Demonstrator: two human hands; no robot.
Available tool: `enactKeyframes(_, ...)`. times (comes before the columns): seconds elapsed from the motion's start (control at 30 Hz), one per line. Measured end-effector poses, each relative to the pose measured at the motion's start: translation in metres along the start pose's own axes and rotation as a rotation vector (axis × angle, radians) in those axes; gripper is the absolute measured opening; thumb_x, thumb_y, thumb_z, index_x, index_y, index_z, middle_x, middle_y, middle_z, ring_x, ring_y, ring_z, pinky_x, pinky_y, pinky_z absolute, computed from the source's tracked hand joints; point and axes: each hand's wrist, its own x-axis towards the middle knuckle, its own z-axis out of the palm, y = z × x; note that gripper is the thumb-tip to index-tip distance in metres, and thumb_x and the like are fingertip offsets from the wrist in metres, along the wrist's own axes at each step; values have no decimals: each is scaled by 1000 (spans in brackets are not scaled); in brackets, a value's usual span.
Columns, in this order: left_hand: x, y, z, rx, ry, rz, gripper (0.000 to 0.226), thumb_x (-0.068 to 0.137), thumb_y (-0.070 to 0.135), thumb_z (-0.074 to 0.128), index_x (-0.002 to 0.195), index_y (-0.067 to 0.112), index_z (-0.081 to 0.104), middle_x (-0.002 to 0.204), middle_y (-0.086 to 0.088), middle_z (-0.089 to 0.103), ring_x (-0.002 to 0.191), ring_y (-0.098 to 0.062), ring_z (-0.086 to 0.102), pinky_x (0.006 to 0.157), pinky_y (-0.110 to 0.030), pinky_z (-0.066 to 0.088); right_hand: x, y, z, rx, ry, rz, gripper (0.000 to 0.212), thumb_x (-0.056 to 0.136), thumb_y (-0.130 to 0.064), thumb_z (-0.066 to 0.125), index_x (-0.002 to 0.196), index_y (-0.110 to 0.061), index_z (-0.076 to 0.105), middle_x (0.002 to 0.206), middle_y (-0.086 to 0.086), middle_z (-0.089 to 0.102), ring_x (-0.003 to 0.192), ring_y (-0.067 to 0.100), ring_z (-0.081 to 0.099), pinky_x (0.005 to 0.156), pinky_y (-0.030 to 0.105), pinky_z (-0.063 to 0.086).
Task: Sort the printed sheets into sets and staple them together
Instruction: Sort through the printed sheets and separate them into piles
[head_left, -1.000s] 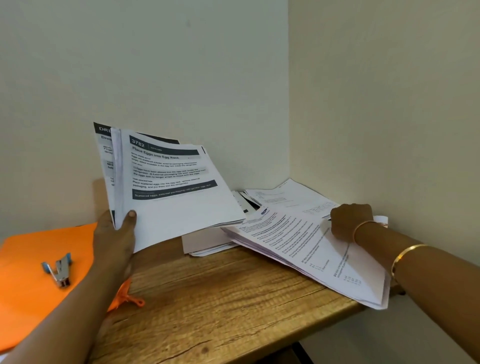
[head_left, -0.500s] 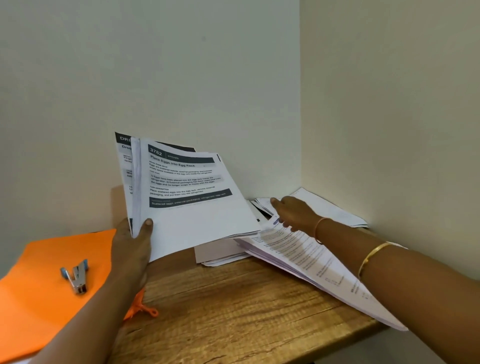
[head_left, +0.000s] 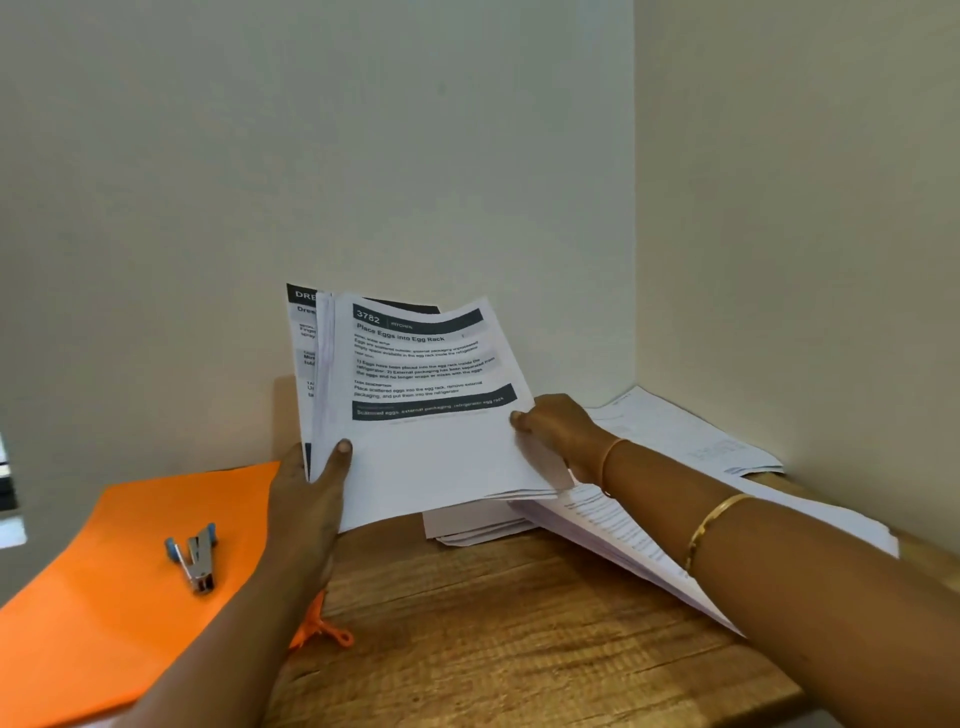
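White printed sheets (head_left: 431, 457) between left hand (head_left: 306, 504) and right hand (head_left: 563, 434)

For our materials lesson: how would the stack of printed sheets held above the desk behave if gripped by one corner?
Probably floppy: the printed sheets curve even with the left hand and right hand both holding them. Their edges fan unevenly, so they would likely slide apart.
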Motion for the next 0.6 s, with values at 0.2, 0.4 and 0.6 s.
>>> enactKeyframes(0.2,2,-2,1,11,-2,4,28,93,19,57,120,15,53,115,-7,61,107,-27,60,93,-47,49,-2,1,-8,-82,25,-19,16,95,-13,46,86,0,48,80,11,46,67,17,42,60,27,33)
enactKeyframes(0.4,3,-1,-2,24,26,22,30,95,16,54,124,12,51,116,-6,60,106,-26,58,90,-42,50,-2,7,-13,-333,81,-93,26,99,-19,38,81,-6,51,79,7,52,77,23,50,69,28,36)
enactKeyframes(0.6,12,0,-12,73,225,65,30,97,13,50,126,9,51,115,-3,56,108,-22,54,89,-34,44,-9,5,-33,-327,43,-27,16,93,-5,42,87,2,56,87,13,55,73,23,51,56,22,39)
